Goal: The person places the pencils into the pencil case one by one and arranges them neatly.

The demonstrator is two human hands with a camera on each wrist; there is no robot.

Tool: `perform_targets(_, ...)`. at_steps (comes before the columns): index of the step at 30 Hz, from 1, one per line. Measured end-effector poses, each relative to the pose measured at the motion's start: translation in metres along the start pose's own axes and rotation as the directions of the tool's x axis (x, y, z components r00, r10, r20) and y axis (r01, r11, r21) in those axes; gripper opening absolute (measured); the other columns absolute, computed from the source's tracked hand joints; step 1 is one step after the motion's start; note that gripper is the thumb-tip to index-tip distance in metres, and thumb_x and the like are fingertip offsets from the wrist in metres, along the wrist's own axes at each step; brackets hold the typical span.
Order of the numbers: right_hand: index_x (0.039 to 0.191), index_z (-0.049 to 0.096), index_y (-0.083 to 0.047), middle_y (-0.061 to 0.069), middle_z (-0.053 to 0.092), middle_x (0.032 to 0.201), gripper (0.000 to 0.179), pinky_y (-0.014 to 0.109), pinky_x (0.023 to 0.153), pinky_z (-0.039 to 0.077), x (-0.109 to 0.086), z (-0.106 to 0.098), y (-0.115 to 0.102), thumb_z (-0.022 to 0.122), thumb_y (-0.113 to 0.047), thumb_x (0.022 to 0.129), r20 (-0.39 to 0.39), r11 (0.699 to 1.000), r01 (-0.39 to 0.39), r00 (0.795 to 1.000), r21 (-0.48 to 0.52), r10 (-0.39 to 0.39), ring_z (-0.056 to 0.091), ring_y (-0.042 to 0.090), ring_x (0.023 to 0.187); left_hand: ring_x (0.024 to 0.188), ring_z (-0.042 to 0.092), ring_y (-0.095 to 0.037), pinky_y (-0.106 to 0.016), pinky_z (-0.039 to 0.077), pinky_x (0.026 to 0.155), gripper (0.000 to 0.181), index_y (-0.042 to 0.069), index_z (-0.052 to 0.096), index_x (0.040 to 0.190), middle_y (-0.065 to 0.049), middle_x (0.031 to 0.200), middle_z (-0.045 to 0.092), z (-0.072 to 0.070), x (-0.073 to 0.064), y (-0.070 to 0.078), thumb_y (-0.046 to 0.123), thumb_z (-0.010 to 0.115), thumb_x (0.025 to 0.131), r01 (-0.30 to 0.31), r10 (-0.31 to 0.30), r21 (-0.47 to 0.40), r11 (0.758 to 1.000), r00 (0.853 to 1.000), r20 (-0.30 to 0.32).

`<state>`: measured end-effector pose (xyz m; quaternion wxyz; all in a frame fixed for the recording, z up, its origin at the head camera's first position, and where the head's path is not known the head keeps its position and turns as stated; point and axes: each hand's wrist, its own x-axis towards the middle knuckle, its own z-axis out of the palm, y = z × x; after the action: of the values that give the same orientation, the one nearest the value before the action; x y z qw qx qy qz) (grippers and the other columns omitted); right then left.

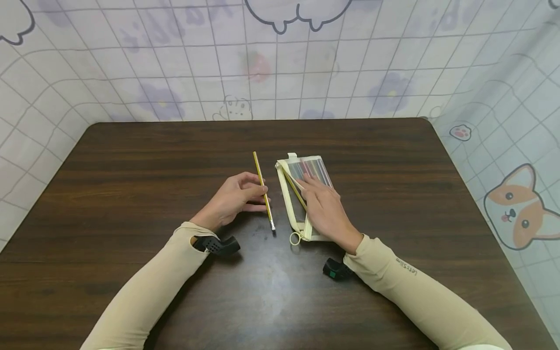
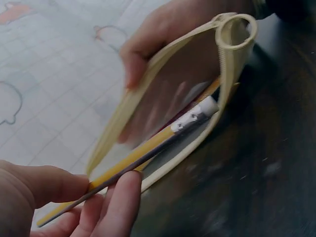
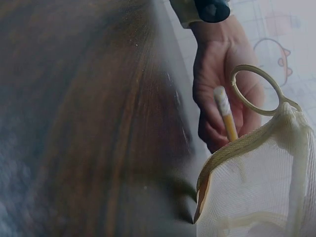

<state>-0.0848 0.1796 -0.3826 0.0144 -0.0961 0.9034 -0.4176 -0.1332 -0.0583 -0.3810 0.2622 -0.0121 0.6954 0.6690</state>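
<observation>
A yellow pencil [image 1: 264,189] with a white eraser is pinched between the thumb and fingers of my left hand [image 1: 238,199]. It stands just left of a cream mesh pencil case [image 1: 288,199]. In the left wrist view, the eraser end [image 2: 195,117] lies at the case's gaping zip mouth. Over the case is my right hand [image 1: 323,209], its thumb at the upper zip edge and its fingers along the mesh, holding that side up. Inside, another yellow pencil [image 1: 295,192] shows, and coloured stripes appear through the far part. A cream ring [image 2: 237,30] hangs at the zip end.
Everything lies on a dark wooden table [image 1: 131,194]. A white gridded cloth with cartoon prints [image 1: 280,73] hangs behind and at the sides. Each wrist wears a black camera band [image 1: 218,245], over cream sleeves [image 1: 148,287].
</observation>
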Motion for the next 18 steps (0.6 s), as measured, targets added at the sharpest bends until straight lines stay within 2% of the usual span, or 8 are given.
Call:
perform_targets(5, 0.151, 0.053, -0.013, 0.011, 0.042, 0.164, 0.049, 0.065, 0.130, 0.020, 0.000, 0.000, -0.001, 0.030, -0.026, 0.110, -0.013, 1.000, 0.002, 1.000, -0.012, -0.003, 0.032, 0.033, 0.158, 0.088, 0.071, -0.017, -0.036, 0.068, 0.086, 0.039, -0.002, 0.045, 0.134, -0.013, 0.114, 0.064, 0.015, 0.003, 0.000, 0.009, 0.063, 0.102, -0.005, 0.005, -0.054, 0.999, 1.000, -0.008)
perform_targets(10, 0.150, 0.055, -0.013, 0.012, 0.045, 0.162, 0.048, 0.064, 0.130, 0.023, 0.001, -0.001, -0.001, 0.032, -0.024, 0.109, -0.032, 1.000, 0.004, 0.999, -0.022, -0.005, 0.036, 0.033, 0.156, 0.085, 0.074, -0.016, -0.033, 0.067, 0.085, 0.041, -0.002, 0.043, 0.137, -0.016, 0.113, 0.064, 0.028, 0.005, 0.003, 0.010, 0.062, 0.102, -0.007, 0.004, -0.112, 0.994, 1.000, -0.027)
perform_targets(18, 0.150, 0.055, -0.012, 0.012, 0.047, 0.161, 0.048, 0.062, 0.131, 0.024, 0.002, 0.000, -0.001, 0.032, -0.026, 0.109, -0.045, 1.000, 0.003, 0.999, -0.005, -0.004, 0.035, 0.035, 0.156, 0.082, 0.073, -0.014, -0.028, 0.067, 0.080, 0.039, 0.001, 0.044, 0.134, -0.010, 0.103, 0.066, 0.047, 0.006, 0.001, 0.006, 0.063, 0.100, 0.044, -0.048, -0.168, 0.985, 0.999, -0.017)
